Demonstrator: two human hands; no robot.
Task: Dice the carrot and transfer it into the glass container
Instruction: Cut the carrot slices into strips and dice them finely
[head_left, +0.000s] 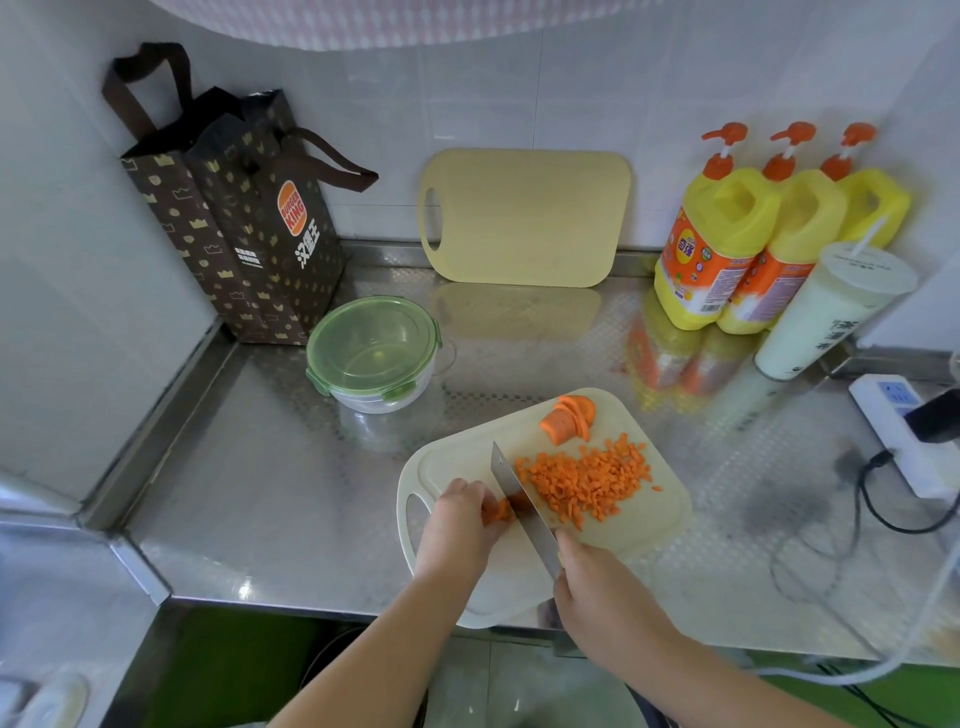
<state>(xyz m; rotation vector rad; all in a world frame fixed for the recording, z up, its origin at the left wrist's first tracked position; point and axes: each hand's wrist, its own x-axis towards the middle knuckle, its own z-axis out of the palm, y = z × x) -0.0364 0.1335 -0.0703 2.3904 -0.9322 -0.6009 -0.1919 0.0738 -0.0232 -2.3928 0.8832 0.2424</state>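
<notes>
- Head view: a small carrot piece (496, 512) lies on the pale cutting board (639, 525), and the curled fingers of the left hand (460, 525) hold it down.
- The knife (514, 493) has its blade against this piece; the right hand (597, 587) grasps the handle.
- Just right of the blade lies a pile of diced carrot (584, 480), and behind it an uncut carrot chunk (558, 423) with some slices.
- The glass container (371, 353), closed with a green lid (363, 332), stands on the steel counter (260, 493), behind the board to the left and apart from it.
- Farther back are a brown paper bag (234, 223), a second board (524, 218) leaning on the wall, three yellow bottles (717, 234) and a white cup (826, 312).
</notes>
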